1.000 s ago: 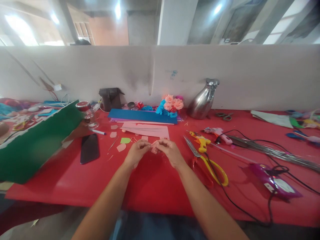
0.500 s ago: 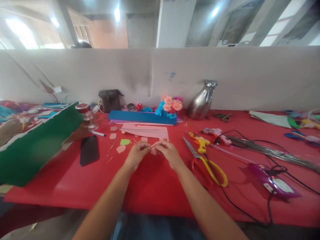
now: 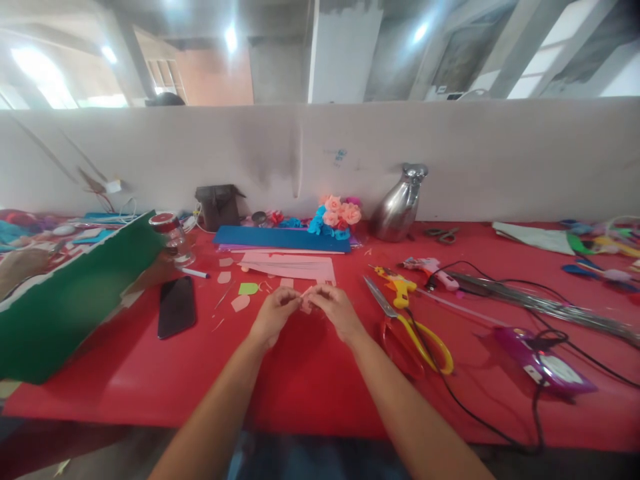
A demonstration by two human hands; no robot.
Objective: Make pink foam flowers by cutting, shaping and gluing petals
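Note:
Between the fingertips of both hands is a small pink paper piece (image 3: 306, 304), partly hidden by the fingers. My left hand (image 3: 274, 316) pinches it from the left side. From the right, my right hand (image 3: 336, 308) pinches it too, thumb and fingers closed. Just beyond lie a pink paper sheet (image 3: 290, 265) and, to the left, a green paper cutout (image 3: 248, 288) and a pink petal-shaped cutout (image 3: 241, 303). Large scissors (image 3: 425, 340) with yellow and red handles rest to the right of my right hand.
Left are a phone (image 3: 177, 307), a glass jar (image 3: 173, 240) and a green board (image 3: 85, 300); another person's hand shows behind it. Paper roses (image 3: 336, 215) and a steel jug (image 3: 400, 207) stand at the back. Right are glue guns (image 3: 397, 285), cables and a purple power strip (image 3: 545, 363).
The view has shifted slightly. Both hands stay together at the same spot, still pinching the pink paper piece, with only small finger movement.

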